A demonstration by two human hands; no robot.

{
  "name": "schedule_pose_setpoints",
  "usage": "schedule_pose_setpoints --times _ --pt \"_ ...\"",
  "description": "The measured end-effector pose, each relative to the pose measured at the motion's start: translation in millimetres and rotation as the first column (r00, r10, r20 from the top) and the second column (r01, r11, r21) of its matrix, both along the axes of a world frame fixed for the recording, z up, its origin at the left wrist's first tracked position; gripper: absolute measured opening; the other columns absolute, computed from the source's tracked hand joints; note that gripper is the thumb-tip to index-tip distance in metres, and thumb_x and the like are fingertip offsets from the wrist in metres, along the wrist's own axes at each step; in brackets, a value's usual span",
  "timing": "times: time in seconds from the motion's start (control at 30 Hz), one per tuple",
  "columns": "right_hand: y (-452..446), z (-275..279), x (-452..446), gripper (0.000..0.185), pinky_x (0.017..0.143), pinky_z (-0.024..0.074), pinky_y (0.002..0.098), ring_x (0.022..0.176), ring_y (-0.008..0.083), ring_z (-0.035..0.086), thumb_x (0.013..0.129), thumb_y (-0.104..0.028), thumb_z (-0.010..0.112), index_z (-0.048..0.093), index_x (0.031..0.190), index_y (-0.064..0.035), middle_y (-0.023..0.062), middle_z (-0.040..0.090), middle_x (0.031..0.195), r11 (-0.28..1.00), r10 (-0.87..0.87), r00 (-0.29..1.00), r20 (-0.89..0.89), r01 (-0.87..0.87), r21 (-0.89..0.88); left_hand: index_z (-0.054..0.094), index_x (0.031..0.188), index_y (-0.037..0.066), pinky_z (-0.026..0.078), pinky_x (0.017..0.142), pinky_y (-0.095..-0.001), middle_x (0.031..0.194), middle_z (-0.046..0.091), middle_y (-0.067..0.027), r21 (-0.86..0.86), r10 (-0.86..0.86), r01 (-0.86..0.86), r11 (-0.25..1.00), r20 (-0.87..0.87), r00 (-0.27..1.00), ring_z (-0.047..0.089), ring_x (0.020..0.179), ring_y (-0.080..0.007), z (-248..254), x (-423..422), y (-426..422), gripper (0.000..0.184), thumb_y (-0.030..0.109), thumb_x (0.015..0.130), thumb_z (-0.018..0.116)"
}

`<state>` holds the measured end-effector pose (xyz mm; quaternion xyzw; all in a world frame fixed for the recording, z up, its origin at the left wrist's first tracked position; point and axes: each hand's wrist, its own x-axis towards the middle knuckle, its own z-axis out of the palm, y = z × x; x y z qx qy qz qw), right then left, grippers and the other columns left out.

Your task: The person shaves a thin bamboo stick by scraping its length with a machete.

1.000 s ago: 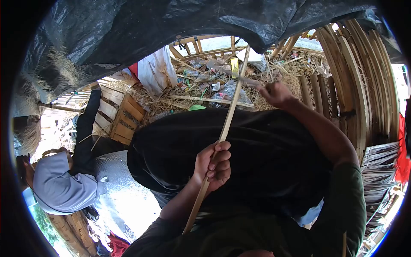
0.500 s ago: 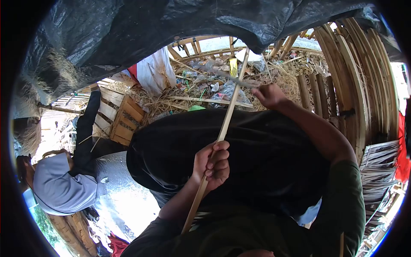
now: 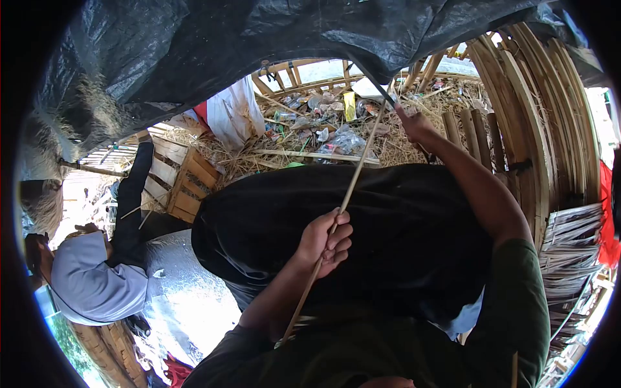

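My left hand (image 3: 325,242) is closed around a long, thin bamboo strip (image 3: 359,169). The strip slants across my dark-clothed lap, from near my chest up to the far side of my knees. My right hand (image 3: 420,127) grips a knife, its handle mostly hidden by the fingers. The narrow dark blade (image 3: 380,90) points up and left, at the strip's far end; whether the edge touches the strip I cannot tell.
Straw and litter (image 3: 336,139) cover the ground beyond my knees. At the right stand tall bamboo slats (image 3: 527,110). A dark tarp (image 3: 259,32) hangs low overhead. To the left sits another person (image 3: 97,278), beside a wooden crate (image 3: 193,181).
My right hand has moved up and slightly right, and the blade has swung from lying across the strip to pointing up-left. The strip has turned, showing a narrower side.
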<state>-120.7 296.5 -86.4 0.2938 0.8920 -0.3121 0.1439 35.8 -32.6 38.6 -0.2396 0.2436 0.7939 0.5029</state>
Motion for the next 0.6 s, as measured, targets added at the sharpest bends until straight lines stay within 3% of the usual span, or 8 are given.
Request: schedule_pose_setpoints --times 0.07,0.13,0.3,0.4,0.5,0.6 --pt "-14 29 5 0.08 0.042 0.0413 0.033 0.042 0.0153 0.048 0.083 -0.079 0.056 0.062 0.081 0.0003 0.0048 0.049 0.056 0.952 -0.027 0.996 0.08 0.05 -0.302 0.046 0.084 0.018 0.025 0.031 -0.0191 0.048 0.034 0.0065 -0.127 -0.078 0.063 0.99 -0.118 0.99 0.027 0.033 -0.0045 5 -1 -3 0.03 0.035 0.107 0.035" --pt "-38 57 20 0.077 0.041 0.0367 0.0282 0.041 0.0119 0.042 0.081 -0.079 0.059 0.06 0.083 -0.0021 0.0001 0.042 0.055 0.869 0.003 0.998 0.059 0.027 -0.494 0.046 0.082 0.018 0.026 0.031 -0.0196 0.047 0.035 0.0057 -0.157 -0.132 0.107 0.982 -0.155 0.979 0.029 0.033 -0.0054 8 1 -4 0.033 0.039 0.106 0.035" --pt "-57 56 30 0.038 0.039 0.027 0.0283 0.04 0.0106 0.036 0.087 -0.043 0.074 0.06 0.081 -0.0081 -0.0023 0.039 0.054 0.651 0.035 0.99 0.138 0.082 -0.754 0.049 0.076 0.014 0.031 0.033 -0.0246 0.047 0.037 0.0007 -0.147 -0.25 0.223 0.964 -0.196 0.948 0.036 0.034 -0.0109 -1 -3 -7 0.046 0.045 0.105 0.032" --pt "-61 59 34 0.022 0.039 0.0267 0.0303 0.039 0.0114 0.037 0.085 -0.026 0.074 0.06 0.081 -0.0097 -0.0018 0.04 0.053 0.574 -0.012 0.981 0.196 0.167 -0.802 0.052 0.072 0.01 0.033 0.034 -0.0266 0.05 0.042 -0.0031 -0.018 -0.268 0.271 0.962 -0.229 0.936 0.039 0.036 -0.0141 -16 -6 -6 0.056 0.052 0.104 0.033" --pt "-69 71 42 0.019 0.041 0.03 0.0324 0.041 0.0134 0.04 0.081 -0.019 0.071 0.058 0.076 -0.007 0.0 0.042 0.053 0.538 -0.073 0.984 0.163 0.177 -0.824 0.054 0.078 0.011 0.031 0.035 -0.0261 0.053 0.043 -0.0015 -0.006 -0.176 0.177 0.984 -0.157 0.972 0.04 0.038 -0.0128 -25 -8 6 0.052 0.05 0.106 0.033" --pt "-70 75 49 0.019 0.04 0.0299 0.0322 0.039 0.0136 0.039 0.083 -0.022 0.071 0.061 0.078 -0.0075 -0.0004 0.042 0.051 0.578 -0.023 0.988 0.154 0.139 -0.804 0.052 0.084 0.013 0.028 0.035 -0.0261 0.053 0.039 0.0015 -0.01 -0.152 0.154 0.988 -0.228 0.962 0.036 0.04 -0.0109 -24 -6 14 0.044 0.044 0.108 0.032"
